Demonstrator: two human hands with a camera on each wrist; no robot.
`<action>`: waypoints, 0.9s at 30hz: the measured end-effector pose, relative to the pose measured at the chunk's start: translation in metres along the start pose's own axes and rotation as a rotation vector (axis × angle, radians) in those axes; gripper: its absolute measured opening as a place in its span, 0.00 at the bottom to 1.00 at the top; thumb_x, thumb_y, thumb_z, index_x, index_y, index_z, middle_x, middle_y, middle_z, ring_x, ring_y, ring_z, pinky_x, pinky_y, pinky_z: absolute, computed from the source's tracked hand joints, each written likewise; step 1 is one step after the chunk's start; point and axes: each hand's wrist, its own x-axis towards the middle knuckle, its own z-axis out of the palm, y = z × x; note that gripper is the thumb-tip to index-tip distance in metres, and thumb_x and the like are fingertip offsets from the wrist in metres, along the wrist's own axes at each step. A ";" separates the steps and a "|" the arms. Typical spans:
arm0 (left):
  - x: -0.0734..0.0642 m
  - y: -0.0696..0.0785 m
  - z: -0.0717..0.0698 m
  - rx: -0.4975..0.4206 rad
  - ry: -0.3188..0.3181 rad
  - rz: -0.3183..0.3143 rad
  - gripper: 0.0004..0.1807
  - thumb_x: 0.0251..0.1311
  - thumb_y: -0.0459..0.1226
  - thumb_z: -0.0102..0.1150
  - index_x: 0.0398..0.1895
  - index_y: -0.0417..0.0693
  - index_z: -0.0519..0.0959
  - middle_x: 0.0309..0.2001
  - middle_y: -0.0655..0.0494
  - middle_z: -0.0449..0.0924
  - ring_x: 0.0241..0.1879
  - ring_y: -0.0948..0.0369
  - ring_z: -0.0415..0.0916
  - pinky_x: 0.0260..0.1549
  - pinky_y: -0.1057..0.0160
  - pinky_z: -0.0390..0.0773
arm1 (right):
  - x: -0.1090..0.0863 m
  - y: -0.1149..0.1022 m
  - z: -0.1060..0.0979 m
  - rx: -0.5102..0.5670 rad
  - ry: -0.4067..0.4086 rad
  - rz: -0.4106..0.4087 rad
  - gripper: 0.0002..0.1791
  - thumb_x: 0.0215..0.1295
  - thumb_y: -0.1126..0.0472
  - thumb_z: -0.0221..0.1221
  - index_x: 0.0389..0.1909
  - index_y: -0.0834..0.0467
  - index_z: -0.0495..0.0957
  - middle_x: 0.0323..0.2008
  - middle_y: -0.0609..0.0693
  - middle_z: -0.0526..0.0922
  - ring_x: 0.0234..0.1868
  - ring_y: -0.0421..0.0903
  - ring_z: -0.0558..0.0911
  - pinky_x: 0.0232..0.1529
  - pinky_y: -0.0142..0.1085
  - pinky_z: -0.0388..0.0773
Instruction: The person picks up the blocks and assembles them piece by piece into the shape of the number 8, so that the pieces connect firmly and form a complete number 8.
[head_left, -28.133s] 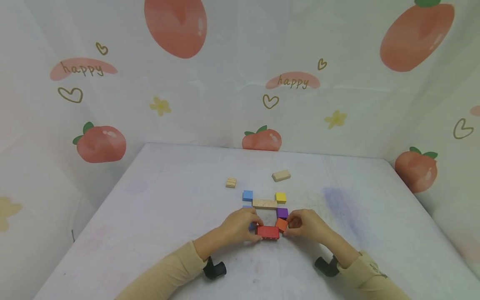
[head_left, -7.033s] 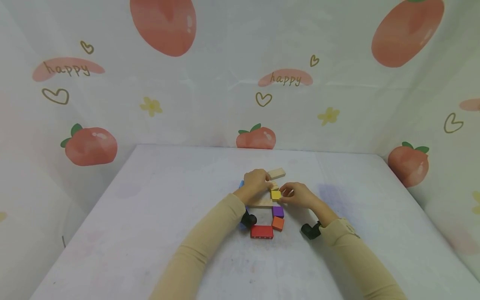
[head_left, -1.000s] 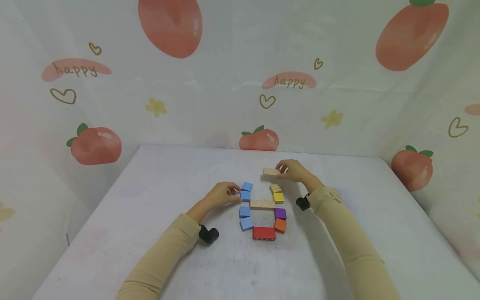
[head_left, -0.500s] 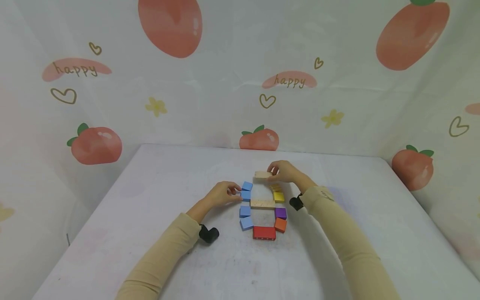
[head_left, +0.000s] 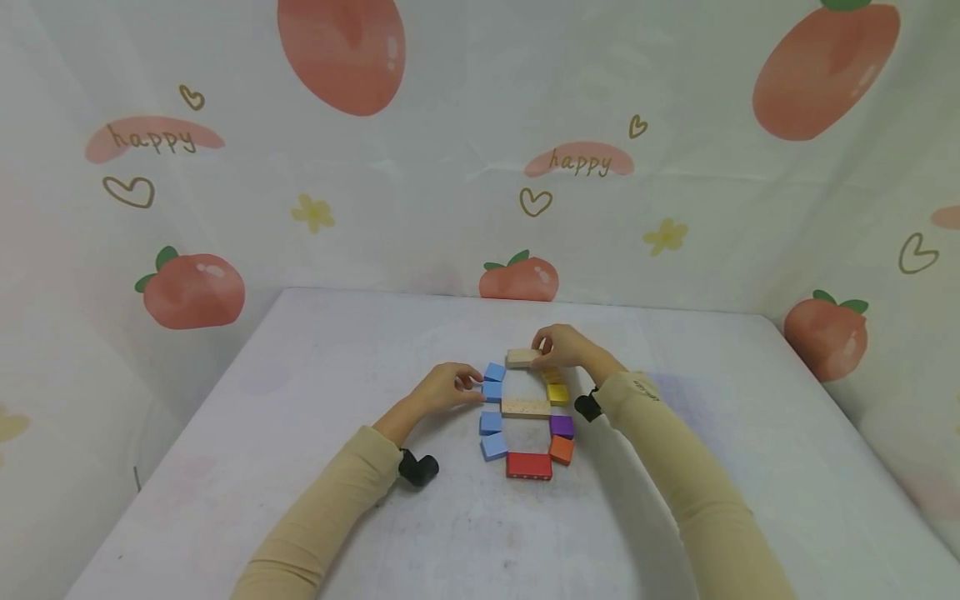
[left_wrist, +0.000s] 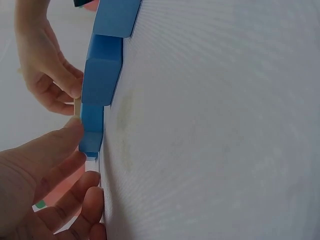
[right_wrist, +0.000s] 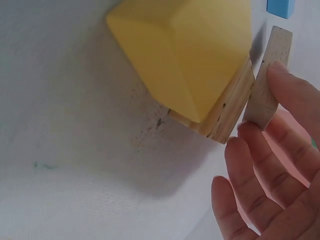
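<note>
My right hand (head_left: 564, 346) pinches the end of a plain wooden block (head_left: 519, 358) at the far end of a figure laid from blocks. In the right wrist view the thumb presses one face of this wooden block (right_wrist: 272, 70), fingertips on its other side. Beside it are a grooved wooden block (right_wrist: 235, 105) and a yellow block (right_wrist: 190, 55). My left hand (head_left: 442, 387) stays at the left side, its thumb tip at a blue block (head_left: 492, 392) and its fingers loosely bent. Another blue block (head_left: 494, 372) stands just beyond, angled toward the wooden one.
A wooden bar (head_left: 526, 408) crosses the figure's middle. Nearer lie a blue block (head_left: 491, 423), a tilted blue block (head_left: 494, 447), a purple block (head_left: 562, 426), an orange block (head_left: 561, 450) and a red block (head_left: 529, 466). A patterned cloth (head_left: 420, 208) hangs behind the table.
My right hand has brought the plain wooden block left and slightly nearer, to the figure's far end. Earlier, the grooved block moved from the left to behind the yellow one. The left hand stays put lately.
</note>
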 end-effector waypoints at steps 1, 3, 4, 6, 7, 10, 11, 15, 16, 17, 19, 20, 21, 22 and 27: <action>0.000 0.000 0.000 -0.002 0.000 0.000 0.17 0.52 0.41 0.66 0.45 0.45 0.80 0.38 0.50 0.80 0.36 0.61 0.73 0.38 0.65 0.74 | 0.000 0.000 0.000 -0.003 -0.002 0.001 0.17 0.56 0.54 0.64 0.43 0.60 0.77 0.38 0.56 0.80 0.39 0.48 0.75 0.42 0.38 0.75; 0.000 0.000 0.000 -0.006 -0.002 -0.002 0.17 0.52 0.41 0.66 0.45 0.45 0.80 0.38 0.50 0.80 0.36 0.61 0.72 0.38 0.65 0.73 | 0.000 -0.001 0.001 -0.001 -0.007 0.005 0.17 0.56 0.54 0.64 0.43 0.60 0.77 0.39 0.57 0.80 0.39 0.48 0.76 0.43 0.39 0.75; 0.000 0.000 0.000 -0.007 -0.002 -0.003 0.17 0.52 0.41 0.66 0.45 0.45 0.80 0.38 0.50 0.80 0.36 0.61 0.72 0.38 0.65 0.73 | 0.000 -0.002 0.001 0.000 -0.009 0.005 0.17 0.56 0.54 0.64 0.43 0.60 0.77 0.39 0.57 0.80 0.40 0.48 0.76 0.44 0.40 0.75; 0.000 0.001 0.000 -0.009 -0.003 -0.007 0.17 0.52 0.41 0.67 0.45 0.45 0.80 0.39 0.50 0.80 0.36 0.61 0.72 0.38 0.64 0.73 | 0.000 -0.003 0.001 0.009 -0.014 0.015 0.17 0.56 0.55 0.64 0.43 0.60 0.77 0.40 0.57 0.80 0.40 0.49 0.76 0.45 0.41 0.75; 0.000 0.001 0.000 -0.010 -0.003 -0.008 0.17 0.52 0.41 0.66 0.45 0.45 0.80 0.39 0.50 0.80 0.36 0.61 0.73 0.38 0.64 0.74 | 0.000 -0.003 0.001 0.013 -0.015 0.022 0.17 0.56 0.55 0.64 0.43 0.59 0.77 0.40 0.57 0.80 0.40 0.49 0.75 0.46 0.41 0.75; 0.000 0.000 0.000 -0.008 -0.003 -0.010 0.17 0.52 0.41 0.66 0.45 0.45 0.80 0.39 0.50 0.80 0.37 0.61 0.73 0.39 0.64 0.74 | 0.000 -0.004 0.001 0.013 -0.019 0.027 0.17 0.56 0.55 0.64 0.43 0.59 0.77 0.41 0.57 0.79 0.41 0.49 0.75 0.46 0.41 0.74; 0.000 0.000 0.000 -0.006 -0.002 -0.011 0.17 0.52 0.41 0.66 0.45 0.45 0.80 0.39 0.50 0.80 0.37 0.61 0.73 0.39 0.64 0.74 | 0.000 -0.004 0.001 0.012 -0.019 0.025 0.16 0.56 0.55 0.64 0.43 0.59 0.77 0.41 0.57 0.79 0.41 0.49 0.75 0.45 0.41 0.74; 0.000 -0.001 0.001 -0.005 -0.004 -0.016 0.17 0.52 0.41 0.66 0.45 0.45 0.80 0.39 0.51 0.80 0.37 0.61 0.73 0.39 0.64 0.74 | 0.000 -0.004 0.002 0.016 -0.025 0.019 0.16 0.56 0.55 0.64 0.42 0.60 0.77 0.41 0.57 0.80 0.41 0.49 0.76 0.45 0.40 0.75; 0.000 -0.001 0.002 -0.005 -0.004 -0.016 0.18 0.52 0.41 0.66 0.45 0.45 0.80 0.39 0.51 0.80 0.37 0.61 0.72 0.39 0.63 0.74 | 0.000 -0.003 0.002 0.017 -0.025 0.017 0.17 0.57 0.54 0.64 0.43 0.60 0.77 0.41 0.58 0.80 0.41 0.49 0.76 0.45 0.41 0.75; 0.000 -0.001 0.002 -0.005 -0.004 -0.017 0.18 0.52 0.41 0.66 0.45 0.45 0.80 0.39 0.51 0.80 0.37 0.60 0.73 0.39 0.63 0.74 | -0.001 -0.003 0.002 0.021 -0.025 0.020 0.17 0.57 0.54 0.63 0.43 0.60 0.77 0.41 0.58 0.80 0.41 0.49 0.76 0.45 0.41 0.75; 0.000 -0.001 0.002 -0.011 -0.008 -0.022 0.18 0.52 0.41 0.66 0.46 0.45 0.80 0.39 0.50 0.79 0.38 0.60 0.72 0.40 0.63 0.74 | -0.001 -0.001 0.001 0.025 -0.026 0.026 0.18 0.58 0.53 0.63 0.44 0.60 0.77 0.41 0.58 0.80 0.42 0.50 0.76 0.46 0.41 0.75; 0.000 -0.001 0.002 -0.011 -0.009 -0.022 0.18 0.52 0.41 0.66 0.46 0.45 0.80 0.39 0.50 0.79 0.38 0.60 0.73 0.40 0.63 0.74 | -0.001 -0.001 0.001 0.026 -0.026 0.028 0.18 0.58 0.53 0.62 0.44 0.60 0.77 0.41 0.58 0.80 0.42 0.50 0.77 0.46 0.41 0.75; 0.000 -0.001 0.002 -0.012 -0.008 -0.023 0.18 0.52 0.41 0.66 0.46 0.46 0.80 0.39 0.51 0.79 0.38 0.60 0.73 0.40 0.63 0.74 | -0.001 0.000 0.001 0.028 -0.026 0.033 0.18 0.58 0.53 0.62 0.45 0.60 0.77 0.42 0.58 0.80 0.42 0.50 0.77 0.46 0.42 0.75; 0.000 -0.001 0.002 -0.011 -0.006 -0.020 0.18 0.52 0.41 0.66 0.45 0.45 0.80 0.39 0.51 0.79 0.38 0.60 0.73 0.40 0.63 0.74 | -0.001 0.001 0.001 0.030 -0.026 0.036 0.18 0.58 0.53 0.62 0.45 0.60 0.77 0.42 0.58 0.80 0.42 0.50 0.77 0.46 0.42 0.75; 0.000 0.000 0.002 -0.009 0.000 -0.021 0.17 0.52 0.41 0.66 0.45 0.46 0.80 0.38 0.51 0.79 0.37 0.60 0.73 0.40 0.63 0.74 | -0.001 0.002 0.002 0.025 -0.027 0.033 0.17 0.59 0.53 0.62 0.43 0.60 0.78 0.42 0.58 0.80 0.43 0.50 0.77 0.47 0.43 0.75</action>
